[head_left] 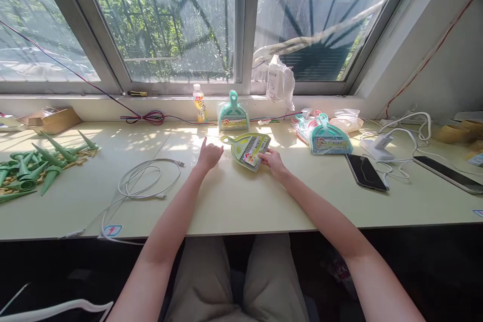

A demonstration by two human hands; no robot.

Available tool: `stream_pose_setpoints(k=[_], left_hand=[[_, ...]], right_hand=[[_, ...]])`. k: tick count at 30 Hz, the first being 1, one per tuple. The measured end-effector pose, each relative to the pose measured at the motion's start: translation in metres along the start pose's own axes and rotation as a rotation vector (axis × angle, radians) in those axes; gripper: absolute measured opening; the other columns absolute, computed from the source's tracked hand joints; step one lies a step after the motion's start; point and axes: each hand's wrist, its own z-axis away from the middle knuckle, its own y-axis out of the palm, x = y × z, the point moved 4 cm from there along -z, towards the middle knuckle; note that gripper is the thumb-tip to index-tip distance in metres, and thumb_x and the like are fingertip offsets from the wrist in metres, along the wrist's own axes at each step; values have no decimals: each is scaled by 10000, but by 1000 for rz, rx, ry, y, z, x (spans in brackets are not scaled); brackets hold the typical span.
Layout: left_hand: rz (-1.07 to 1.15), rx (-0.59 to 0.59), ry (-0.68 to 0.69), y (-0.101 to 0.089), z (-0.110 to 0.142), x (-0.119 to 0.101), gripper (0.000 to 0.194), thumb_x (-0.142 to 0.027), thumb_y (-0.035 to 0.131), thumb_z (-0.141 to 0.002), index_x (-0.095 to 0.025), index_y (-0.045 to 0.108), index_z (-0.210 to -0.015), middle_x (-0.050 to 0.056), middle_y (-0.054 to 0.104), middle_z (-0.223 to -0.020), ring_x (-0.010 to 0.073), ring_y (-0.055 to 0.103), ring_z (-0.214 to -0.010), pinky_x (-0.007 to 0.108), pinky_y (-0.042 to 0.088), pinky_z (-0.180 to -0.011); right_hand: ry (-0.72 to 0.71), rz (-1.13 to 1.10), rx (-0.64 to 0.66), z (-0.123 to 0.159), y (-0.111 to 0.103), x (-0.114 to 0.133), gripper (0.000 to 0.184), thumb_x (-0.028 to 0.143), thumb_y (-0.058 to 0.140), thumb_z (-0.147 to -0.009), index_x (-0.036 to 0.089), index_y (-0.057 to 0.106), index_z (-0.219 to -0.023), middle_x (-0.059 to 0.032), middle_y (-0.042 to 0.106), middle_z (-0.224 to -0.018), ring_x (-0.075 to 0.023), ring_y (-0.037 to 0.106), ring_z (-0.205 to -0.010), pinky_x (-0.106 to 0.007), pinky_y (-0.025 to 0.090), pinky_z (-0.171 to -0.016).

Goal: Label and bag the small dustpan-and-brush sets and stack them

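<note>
A small yellow-green dustpan and brush set [241,148] with a printed label lies tilted in front of me, its looped handle pointing left. My right hand [274,162] grips its right lower edge, thumb and fingers on the brush side. Just left of the handle, my left hand [210,155] is held apart from the set with one finger stretched up and the thumb out to the right; its other fingers are mostly hidden. Behind stands a bagged teal dustpan set [233,115], and a similar teal set [329,136] leans at the right.
A drink bottle [199,104] stands by the window wall. Coiled white cable [151,178] lies to the left, beyond it green cone-shaped pieces [41,161] and a cardboard box [55,119]. Rightward are a phone [366,173], a white charger [377,147] and another dark device [449,173].
</note>
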Motion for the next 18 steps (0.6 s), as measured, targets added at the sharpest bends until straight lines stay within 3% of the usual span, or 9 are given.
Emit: stream_pose_setpoints(k=[3,8,12,18], left_hand=[[-129,-77,-20,-5,0,1,375,-285,690,-666,-232,410,-422,103,504,-555,401,567,-1084,625,39,-1130],[-360,-162,-63,1,8,10,354,-551,721,-659,-213,629,-713,194,633,-874,495,408,-1253,646,67,-1095],[-405,-70,-147,10,8,19,376,-394,781,-619,-217,670,-932,179,653,-1028,476,446,-1206,630,162,-1073],[-537,47,-229,1,5,14,504,-153,611,-716,-266,603,-1207,111,682,-1101,375,503,-1218,611,144,-1129]], right_hand=[[30,40,-7,0,-2,-1,233,51,683,-751,146,645,-959,-64,758,-869,-173,731,-744,-294,626,-713],[63,91,6,-1,-3,1,220,38,706,-714,148,671,-901,-67,761,-861,-179,730,-737,-290,622,-685],[137,94,71,1,3,0,190,11,704,-705,142,695,-842,-76,761,-808,-179,722,-692,-283,618,-648],[121,71,53,2,1,4,183,-11,674,-730,128,697,-847,-74,765,-812,-170,725,-680,-254,615,-609]])
